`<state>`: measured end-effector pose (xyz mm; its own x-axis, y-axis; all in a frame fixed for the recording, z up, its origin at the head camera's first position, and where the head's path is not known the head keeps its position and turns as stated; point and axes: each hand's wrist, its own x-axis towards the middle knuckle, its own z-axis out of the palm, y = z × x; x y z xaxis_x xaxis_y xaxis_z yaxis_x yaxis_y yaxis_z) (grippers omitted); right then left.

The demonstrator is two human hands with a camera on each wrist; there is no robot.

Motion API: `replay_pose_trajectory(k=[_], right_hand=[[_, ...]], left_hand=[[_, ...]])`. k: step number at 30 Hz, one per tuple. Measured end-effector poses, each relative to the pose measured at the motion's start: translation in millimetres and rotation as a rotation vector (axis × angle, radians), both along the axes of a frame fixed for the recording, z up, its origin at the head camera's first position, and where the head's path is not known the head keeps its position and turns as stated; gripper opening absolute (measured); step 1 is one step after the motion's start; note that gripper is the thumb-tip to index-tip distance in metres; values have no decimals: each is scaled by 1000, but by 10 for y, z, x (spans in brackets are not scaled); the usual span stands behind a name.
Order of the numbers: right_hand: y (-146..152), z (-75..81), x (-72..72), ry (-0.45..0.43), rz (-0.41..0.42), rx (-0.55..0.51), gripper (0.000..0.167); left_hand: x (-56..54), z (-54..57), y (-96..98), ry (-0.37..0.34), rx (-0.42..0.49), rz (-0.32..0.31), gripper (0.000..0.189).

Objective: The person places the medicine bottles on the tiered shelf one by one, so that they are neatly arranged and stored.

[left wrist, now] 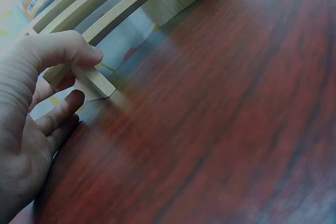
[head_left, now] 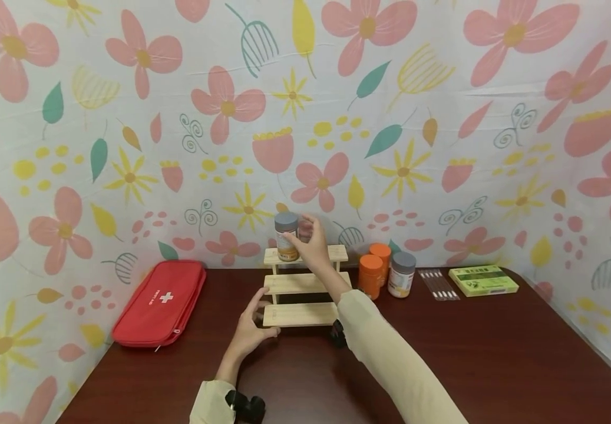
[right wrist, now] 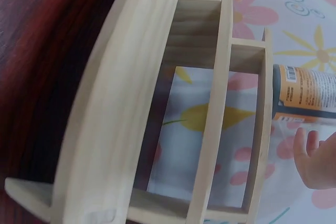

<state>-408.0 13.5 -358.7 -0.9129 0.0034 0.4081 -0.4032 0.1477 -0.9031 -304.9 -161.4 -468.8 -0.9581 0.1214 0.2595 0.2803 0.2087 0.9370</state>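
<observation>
A three-step wooden rack [head_left: 305,316] stands on the table near the wall. My left hand [head_left: 249,330] holds its left end, thumb at the front of the lowest step; in the left wrist view the thumb [left wrist: 86,55] lies against the board, other fingers behind. A grey-capped bottle [head_left: 286,238] with a white and orange label stands upright at the left of the top step. My right hand [head_left: 311,244] is right beside the bottle, thumb and fingers spread. A small gap shows between its fingertips and the bottle [right wrist: 304,92] in the right wrist view.
Right of the rack stand two orange bottles [head_left: 370,277] and another grey-capped bottle [head_left: 402,275]. Farther right lie packaged cotton swabs [head_left: 439,285] and a green-yellow box [head_left: 482,280]. A red first aid pouch [head_left: 159,303] lies on the left. Floral cloth [head_left: 305,118] hangs behind.
</observation>
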Motion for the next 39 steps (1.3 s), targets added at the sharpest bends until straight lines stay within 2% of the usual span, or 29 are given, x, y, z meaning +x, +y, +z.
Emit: replay_pose_trajectory(k=[5,9,16,21,32,39], right_hand=[[127,-32,48,-33,17,-25,70],[266,-6,64,-43,7,13,67],[490,86,96,-15,-25,44,63],[624,97,98,4,-64,49,61],[1014,127,128,-22,-165,-42,56],[1250,61,174,-83,-195,-95,58]], left_hand=[[10,-7,-18,3,-7,7,92],[13,-3,-20,7,-4,7,92],[6,8,-21,11,-12,8,91],[-6,3,-22,0,-7,5,92],[9,27,12,-10,-28,15,92],[18,18,7,-27,-21,18,93]])
